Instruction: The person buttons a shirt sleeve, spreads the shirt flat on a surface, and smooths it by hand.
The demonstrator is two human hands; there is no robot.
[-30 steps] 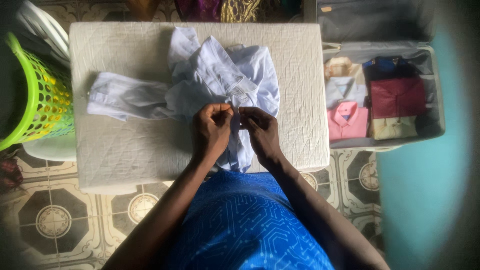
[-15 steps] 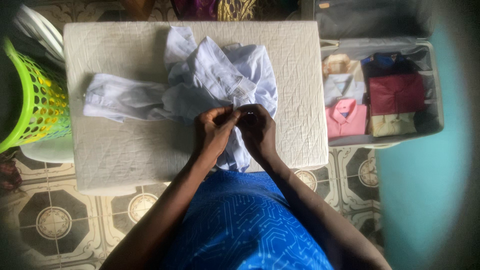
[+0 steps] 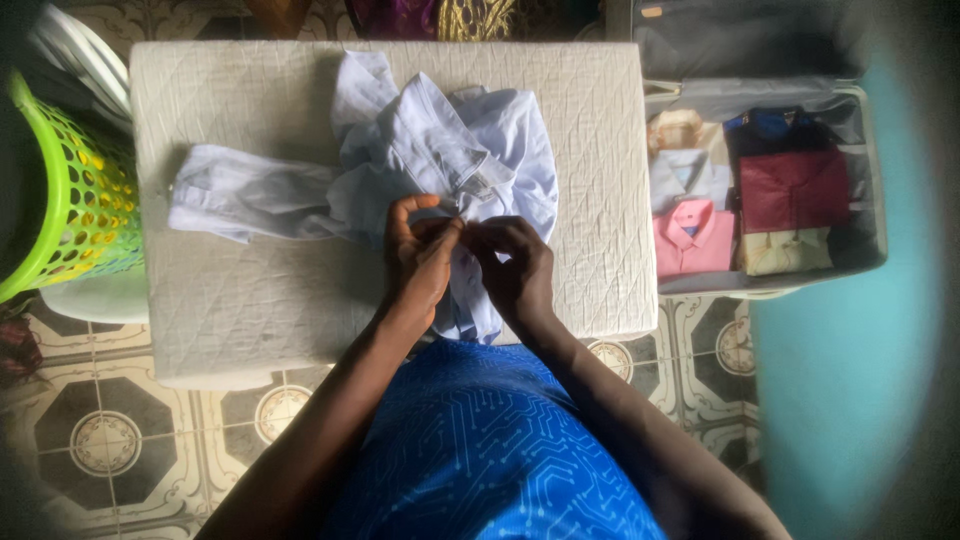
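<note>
A crumpled pale blue shirt (image 3: 420, 160) lies on a padded white table (image 3: 250, 290), one sleeve stretched out to the left. My left hand (image 3: 418, 262) and my right hand (image 3: 515, 268) meet at the shirt's front edge below the collar. Both pinch the fabric between thumb and fingers, fingertips almost touching each other. The lower part of the shirt hangs over the near table edge between my wrists. What sits between the fingertips is too small to tell.
An open grey suitcase (image 3: 868, 180) stands right of the table with folded shirts in pink (image 3: 692, 240), maroon (image 3: 795, 190), cream and blue. A green perforated laundry basket (image 3: 70, 190) sits at the left. Patterned floor tiles (image 3: 110, 440) lie below.
My hands have stayed at the shirt front, the fingers shifting slightly. The left thumb and fingers now lift a little higher on the fabric, and the right hand has closed in toward it.
</note>
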